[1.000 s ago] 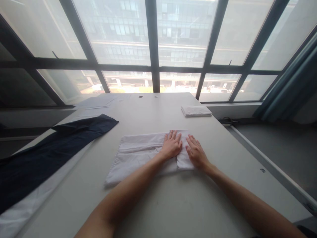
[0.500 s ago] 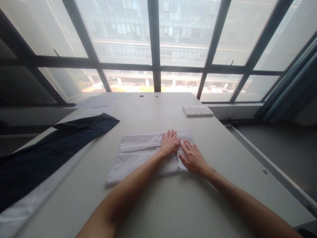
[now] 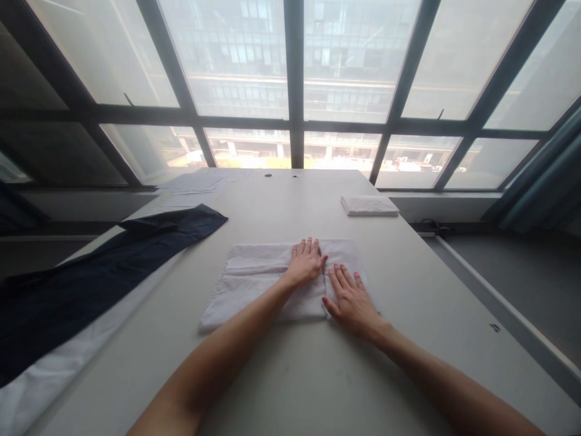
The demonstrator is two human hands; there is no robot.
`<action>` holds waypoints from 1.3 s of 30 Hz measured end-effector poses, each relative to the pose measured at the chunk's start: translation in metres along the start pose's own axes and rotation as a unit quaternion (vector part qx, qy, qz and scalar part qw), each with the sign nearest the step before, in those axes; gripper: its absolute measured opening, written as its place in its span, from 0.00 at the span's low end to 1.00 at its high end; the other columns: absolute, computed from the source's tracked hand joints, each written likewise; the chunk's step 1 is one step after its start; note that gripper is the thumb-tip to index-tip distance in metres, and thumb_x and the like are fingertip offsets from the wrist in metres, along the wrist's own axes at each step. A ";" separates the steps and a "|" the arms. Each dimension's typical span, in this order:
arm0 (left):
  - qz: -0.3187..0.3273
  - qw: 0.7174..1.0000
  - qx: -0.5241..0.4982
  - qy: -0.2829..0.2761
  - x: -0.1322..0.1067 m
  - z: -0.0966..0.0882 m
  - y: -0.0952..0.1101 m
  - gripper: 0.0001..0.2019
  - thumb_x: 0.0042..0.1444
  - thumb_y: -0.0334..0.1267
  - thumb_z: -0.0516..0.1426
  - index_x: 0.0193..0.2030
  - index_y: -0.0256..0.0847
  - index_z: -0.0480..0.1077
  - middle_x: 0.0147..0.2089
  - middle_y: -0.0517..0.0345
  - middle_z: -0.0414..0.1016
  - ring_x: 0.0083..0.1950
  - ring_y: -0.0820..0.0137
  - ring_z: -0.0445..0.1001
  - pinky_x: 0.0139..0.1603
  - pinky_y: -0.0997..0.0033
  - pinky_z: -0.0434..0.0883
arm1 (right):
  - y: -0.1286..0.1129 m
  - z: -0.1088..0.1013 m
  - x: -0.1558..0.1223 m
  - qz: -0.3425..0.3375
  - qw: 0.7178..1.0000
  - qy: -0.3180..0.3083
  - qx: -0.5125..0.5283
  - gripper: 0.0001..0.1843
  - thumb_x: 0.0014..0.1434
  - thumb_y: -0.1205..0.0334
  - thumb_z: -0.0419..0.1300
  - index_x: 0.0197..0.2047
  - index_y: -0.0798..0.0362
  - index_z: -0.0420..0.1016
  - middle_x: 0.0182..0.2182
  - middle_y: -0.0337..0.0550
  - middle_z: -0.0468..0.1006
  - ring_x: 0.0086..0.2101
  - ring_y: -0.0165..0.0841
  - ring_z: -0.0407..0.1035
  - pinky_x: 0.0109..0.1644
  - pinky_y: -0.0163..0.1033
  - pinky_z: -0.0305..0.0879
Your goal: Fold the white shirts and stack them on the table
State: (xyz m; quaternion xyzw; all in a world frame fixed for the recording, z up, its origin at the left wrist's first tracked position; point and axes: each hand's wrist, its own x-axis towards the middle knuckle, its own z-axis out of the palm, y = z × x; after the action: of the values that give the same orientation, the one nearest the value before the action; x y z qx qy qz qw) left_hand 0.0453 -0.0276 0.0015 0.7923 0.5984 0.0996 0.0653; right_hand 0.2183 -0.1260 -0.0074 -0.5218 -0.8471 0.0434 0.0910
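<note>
A folded white cloth lies flat on the white table in front of me, with creases running across its left part. My left hand rests palm down on the cloth, right of its middle, fingers spread toward the far edge. Beside it, my right hand lies flat on the cloth's right end with the fingers stretched out. A fold edge runs between the two hands. The cloth beneath both palms is hidden.
At the far right of the table sits a smaller folded white cloth. Dark navy fabric stretches along the left side over white fabric. Large windows stand behind the table, and a blue-grey curtain hangs at right.
My right hand has slid slightly nearer to me over the cloth's right end, and the left hand has shifted slightly left. The whole view has turned a little leftward.
</note>
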 end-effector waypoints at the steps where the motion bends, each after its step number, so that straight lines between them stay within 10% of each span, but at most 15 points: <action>1: -0.001 1.000 0.005 -0.010 -0.004 -0.002 -0.009 0.35 0.71 0.57 0.39 0.77 0.37 0.46 0.79 0.40 0.42 0.78 0.48 0.39 0.73 0.38 0.46 | 0.000 -0.001 0.000 0.001 1.000 -0.002 0.002 0.42 0.69 0.45 0.48 0.76 0.63 0.47 0.74 0.57 0.42 0.73 0.48 0.36 0.73 0.62 0.35; 15: -0.255 0.963 0.078 0.040 -0.098 -0.047 -0.174 0.34 0.70 0.50 0.42 0.75 0.30 0.53 0.77 0.35 0.47 0.77 0.45 0.45 0.72 0.35 0.48 | -0.001 0.002 -0.001 0.009 1.000 -0.002 0.021 0.41 0.69 0.46 0.47 0.75 0.63 0.50 0.74 0.57 0.41 0.73 0.47 0.36 0.74 0.60 0.33; 21: -0.213 0.965 -0.117 0.101 -0.124 -0.068 -0.194 0.33 0.65 0.46 0.47 0.71 0.24 0.58 0.72 0.34 0.60 0.73 0.54 0.59 0.73 0.56 0.56 | 0.005 -0.003 -0.001 0.035 0.984 0.110 0.135 0.35 0.72 0.47 0.42 0.73 0.60 0.57 0.71 0.57 0.56 0.72 0.45 0.44 0.73 0.60 0.42; 26: -0.269 0.900 -0.332 0.083 -0.148 -0.088 -0.204 0.37 0.59 0.51 0.56 0.71 0.32 0.61 0.68 0.38 0.68 0.64 0.54 0.72 0.60 0.61 0.72 | 0.023 -0.013 0.002 0.039 0.932 0.277 0.229 0.28 0.72 0.50 0.44 0.64 0.57 0.69 0.64 0.58 0.69 0.69 0.44 0.55 0.71 0.58 0.52; 32: -0.285 0.854 -0.429 0.066 -0.156 -0.095 -0.201 0.38 0.43 0.53 0.68 0.59 0.34 0.72 0.60 0.41 0.75 0.51 0.57 0.79 0.46 0.66 0.76 | 0.035 0.000 0.006 0.014 0.944 0.252 0.214 0.18 0.68 0.58 0.51 0.52 0.52 0.78 0.61 0.55 0.73 0.66 0.46 0.59 0.69 0.60 0.57; 39: -0.286 0.886 -0.362 0.034 -0.163 -0.100 -0.196 0.25 0.40 0.56 0.67 0.37 0.36 0.76 0.29 0.58 0.75 0.30 0.66 0.72 0.27 0.72 0.63 | 0.035 0.007 0.006 -0.010 0.954 0.231 0.192 0.16 0.65 0.62 0.53 0.50 0.53 0.78 0.62 0.55 0.72 0.66 0.47 0.58 0.69 0.60 0.58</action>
State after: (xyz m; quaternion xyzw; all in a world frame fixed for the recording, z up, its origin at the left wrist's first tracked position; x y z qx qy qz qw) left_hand -0.2047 -0.1316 0.0423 0.5040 0.7232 0.3135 0.3531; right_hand 0.2453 -0.1049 -0.0195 -0.4819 -0.7836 0.0824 0.3832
